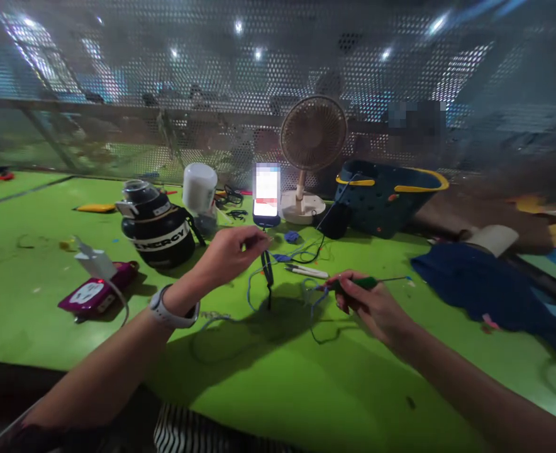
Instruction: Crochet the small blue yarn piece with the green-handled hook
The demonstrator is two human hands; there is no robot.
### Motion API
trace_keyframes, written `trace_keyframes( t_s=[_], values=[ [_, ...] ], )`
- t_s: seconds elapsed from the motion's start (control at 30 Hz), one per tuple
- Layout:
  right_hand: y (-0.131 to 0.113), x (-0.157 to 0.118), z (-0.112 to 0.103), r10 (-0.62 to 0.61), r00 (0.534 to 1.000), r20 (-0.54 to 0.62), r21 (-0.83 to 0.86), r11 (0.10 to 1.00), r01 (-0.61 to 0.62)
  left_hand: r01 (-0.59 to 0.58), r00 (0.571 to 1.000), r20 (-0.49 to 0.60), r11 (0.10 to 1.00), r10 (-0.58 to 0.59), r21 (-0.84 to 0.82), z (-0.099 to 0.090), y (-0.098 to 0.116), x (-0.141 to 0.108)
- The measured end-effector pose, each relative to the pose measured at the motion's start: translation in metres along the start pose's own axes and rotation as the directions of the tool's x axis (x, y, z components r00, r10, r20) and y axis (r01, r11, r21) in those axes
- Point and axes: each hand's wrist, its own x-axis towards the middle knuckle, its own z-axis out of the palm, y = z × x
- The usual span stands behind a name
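Note:
My left hand (235,251), with a pale watch (174,308) on its wrist, is raised over the green table, its fingers pinched near a thin light-blue cord (250,292). What lies between those fingertips is too small to make out. To the right, my right hand (360,299) is closed around a green-handled tool (360,283) with a thin metal shaft pointing right. Loops of blue cord hang beside its fingertips. Between the hands lie a white pen-like tool (306,271) and a dark strap (267,270).
Behind stand a lit phone (266,198), a fan (313,133), a white jar (200,189) and a dark-green basket (382,201). A black bottle (158,229) and purple power bank (94,296) are at left. Dark-blue cloth (485,283) lies at right.

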Motion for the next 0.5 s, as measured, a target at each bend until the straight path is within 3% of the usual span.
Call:
trace_keyframes(
  t_s=[0.07,0.17,0.23,0.27,0.37,0.5],
  values=[
    [-0.011,0.003,0.009,-0.027,0.999,0.017,0.001,1.000,0.027,0.086,0.994,0.089,0.925,-0.057,-0.370,0.012,0.012,-0.007],
    [-0.024,0.008,0.024,-0.113,0.993,0.027,0.005,0.994,0.113,0.270,0.963,0.231,0.541,-0.140,-0.797,0.038,0.020,-0.019],
    [-0.028,0.012,0.031,-0.179,0.984,0.011,0.013,0.984,0.179,0.355,0.931,0.305,0.315,-0.198,-0.880,0.051,0.021,-0.026],
    [-0.029,0.013,0.033,-0.200,0.980,0.001,0.022,0.980,0.200,0.395,0.915,0.352,0.250,-0.199,-0.884,0.055,0.022,-0.028],
    [-0.026,0.017,0.031,-0.189,0.982,-0.016,0.056,0.980,0.189,0.434,0.885,0.386,0.158,-0.260,-0.887,0.050,0.027,-0.029],
    [-0.015,0.022,0.021,-0.158,0.986,-0.060,0.061,0.985,0.162,0.238,0.920,0.200,0.075,-0.336,-0.968,0.025,0.039,-0.025]
  ],
)
